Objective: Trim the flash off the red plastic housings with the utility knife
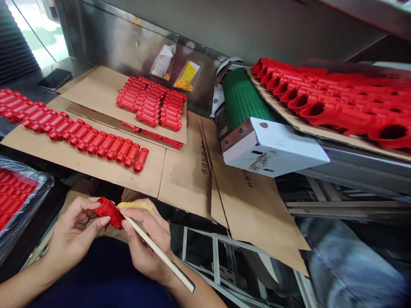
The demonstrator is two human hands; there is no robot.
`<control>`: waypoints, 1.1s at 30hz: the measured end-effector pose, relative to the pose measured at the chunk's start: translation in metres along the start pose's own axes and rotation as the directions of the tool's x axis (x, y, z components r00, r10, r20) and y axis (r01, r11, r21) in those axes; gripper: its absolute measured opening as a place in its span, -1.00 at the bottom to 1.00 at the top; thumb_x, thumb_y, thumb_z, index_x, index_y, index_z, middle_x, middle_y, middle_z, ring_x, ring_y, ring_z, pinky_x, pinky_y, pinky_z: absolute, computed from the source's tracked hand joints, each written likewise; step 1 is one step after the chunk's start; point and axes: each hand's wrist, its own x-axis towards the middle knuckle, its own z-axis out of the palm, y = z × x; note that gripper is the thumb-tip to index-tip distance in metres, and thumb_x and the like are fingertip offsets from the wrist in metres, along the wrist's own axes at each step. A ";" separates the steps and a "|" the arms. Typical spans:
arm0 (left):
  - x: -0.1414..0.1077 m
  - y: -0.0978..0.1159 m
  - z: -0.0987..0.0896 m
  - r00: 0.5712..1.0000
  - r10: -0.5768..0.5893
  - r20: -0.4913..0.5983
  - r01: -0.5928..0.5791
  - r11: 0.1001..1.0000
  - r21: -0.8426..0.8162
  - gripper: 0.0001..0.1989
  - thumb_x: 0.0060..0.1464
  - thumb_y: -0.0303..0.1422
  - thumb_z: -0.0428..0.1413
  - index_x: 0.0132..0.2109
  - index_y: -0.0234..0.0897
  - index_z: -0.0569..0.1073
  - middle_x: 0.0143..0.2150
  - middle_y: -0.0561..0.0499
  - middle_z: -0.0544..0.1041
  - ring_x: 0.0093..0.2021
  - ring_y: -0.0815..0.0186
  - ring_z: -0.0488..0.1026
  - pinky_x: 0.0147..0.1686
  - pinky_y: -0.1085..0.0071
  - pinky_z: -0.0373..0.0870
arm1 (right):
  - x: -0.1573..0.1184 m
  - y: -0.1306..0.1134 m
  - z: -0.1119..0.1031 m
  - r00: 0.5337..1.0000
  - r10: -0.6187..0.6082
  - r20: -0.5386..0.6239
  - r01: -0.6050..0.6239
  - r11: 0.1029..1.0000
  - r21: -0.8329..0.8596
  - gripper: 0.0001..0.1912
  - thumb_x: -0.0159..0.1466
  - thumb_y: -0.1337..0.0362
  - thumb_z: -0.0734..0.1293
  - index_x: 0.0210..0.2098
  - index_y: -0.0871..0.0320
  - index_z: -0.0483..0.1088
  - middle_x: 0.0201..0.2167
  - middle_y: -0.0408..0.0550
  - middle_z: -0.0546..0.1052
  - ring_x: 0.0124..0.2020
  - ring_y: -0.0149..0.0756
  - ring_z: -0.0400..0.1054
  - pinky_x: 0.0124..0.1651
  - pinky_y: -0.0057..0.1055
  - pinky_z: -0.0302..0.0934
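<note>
From the head camera: the left hand (75, 229) has a red piece (112, 214) pinched between thumb and fingers, out over the lap, just short of the bench (8, 128) at its near edge! And the right hand (149, 241) grips a pale stick (162, 256), its upper end right by that red piece, a yellow strip (136, 206) lying along the fingers; worn or held, I cannot tell

Up on the bench, a row of red tubes (110, 146) runs on cardboard from the left end along the near edge. Farther back, a raised cardboard sheet (93, 87) carries stacked red tubes (148, 107) toward its right edge, a phone (55, 79) beyond its left corner. Two clear bags (189, 76) sit at the bench's back edge, and over beyond the right end, there's a green belt (245, 96) behind a white bracket (272, 147)
</note>
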 end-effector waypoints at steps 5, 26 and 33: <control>0.002 0.006 -0.002 0.997 -0.059 0.039 0.062 0.996 -0.070 -0.80 0.14 -0.50 0.38 -0.17 -0.13 0.59 -0.19 0.10 0.77 -0.28 0.37 0.75 -0.23 0.60 0.65 | 0.000 0.003 0.003 0.997 -0.075 0.015 0.074 0.996 0.042 -0.73 0.46 0.47 0.38 0.13 0.21 0.53 -0.06 0.16 0.71 0.00 -0.13 0.59 0.06 -0.17 0.57; -0.005 -0.003 -0.001 0.997 0.063 -0.041 -0.062 0.997 0.035 -0.71 0.09 -0.57 0.40 -0.14 -0.08 0.63 -0.17 0.11 0.72 -0.15 0.35 0.73 -0.05 0.57 0.65 | 0.002 0.015 0.008 0.964 -0.204 0.170 0.231 0.961 -0.154 -0.66 0.45 0.48 0.35 0.19 0.24 0.44 0.00 0.28 0.68 0.09 0.01 0.57 0.10 0.00 0.62; -0.002 0.001 -0.003 0.996 -0.065 -0.067 0.062 0.997 -0.043 -0.78 0.12 -0.50 0.43 -0.18 -0.11 0.62 -0.20 0.12 0.72 -0.25 0.39 0.72 -0.16 0.62 0.64 | -0.004 0.018 0.010 0.999 -0.040 0.016 0.039 0.999 0.035 -0.78 0.53 0.35 0.31 0.14 0.09 0.47 -0.03 0.15 0.70 0.06 -0.07 0.62 0.07 -0.05 0.62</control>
